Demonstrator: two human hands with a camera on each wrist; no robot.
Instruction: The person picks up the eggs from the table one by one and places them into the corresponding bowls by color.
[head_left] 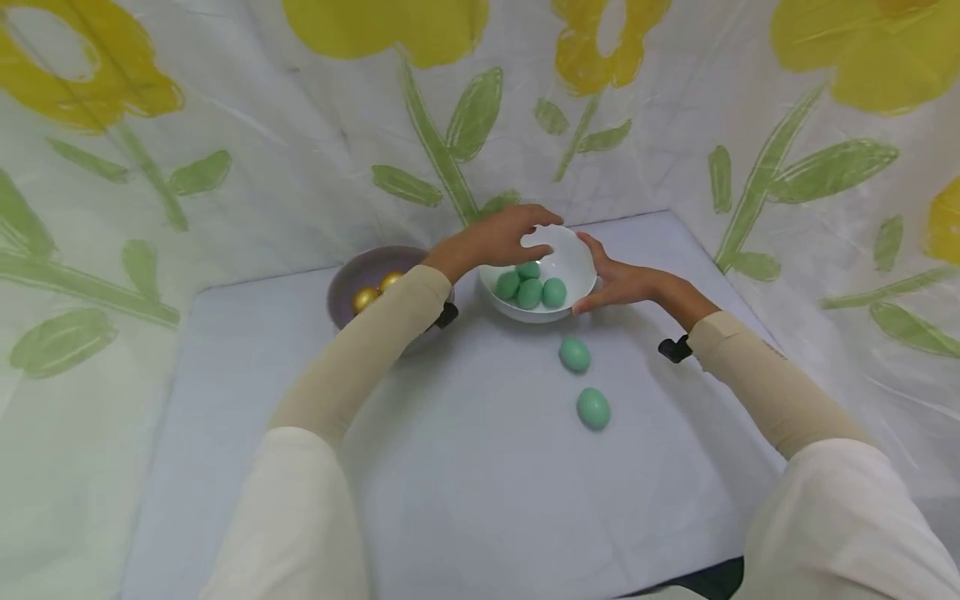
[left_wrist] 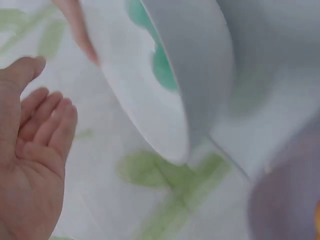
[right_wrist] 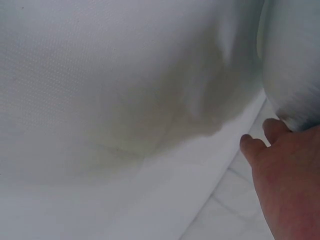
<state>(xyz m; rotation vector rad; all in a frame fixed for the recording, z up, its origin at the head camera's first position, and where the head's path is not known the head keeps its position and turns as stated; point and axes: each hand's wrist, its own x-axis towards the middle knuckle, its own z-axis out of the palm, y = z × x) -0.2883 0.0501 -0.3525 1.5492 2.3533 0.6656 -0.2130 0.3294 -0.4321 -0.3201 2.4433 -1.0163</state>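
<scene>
A white bowl (head_left: pixel 528 316) at the back of the table holds several green eggs (head_left: pixel 529 293). My right hand (head_left: pixel 628 283) grips the bowl's right side, thumb at the front and fingers at the far rim. Over the bowl's left side is my left hand (head_left: pixel 501 237), its fingers and thumb spread apart. In the left wrist view its palm (left_wrist: pixel 30 185) faces up beside the bowl, with nothing in it. Two more green eggs lie on the table in front of the bowl, one nearer the bowl (head_left: pixel 575 355) and one closer to me (head_left: pixel 594 408).
A purple-grey bowl (head_left: pixel 339 287) with gold eggs (head_left: pixel 365 299) stands to the left, partly behind my left forearm. The table (head_left: pixel 480 475) has a pale cover. White sheeting with painted yellow flowers (head_left: pixel 386 29) rises behind it and at the sides.
</scene>
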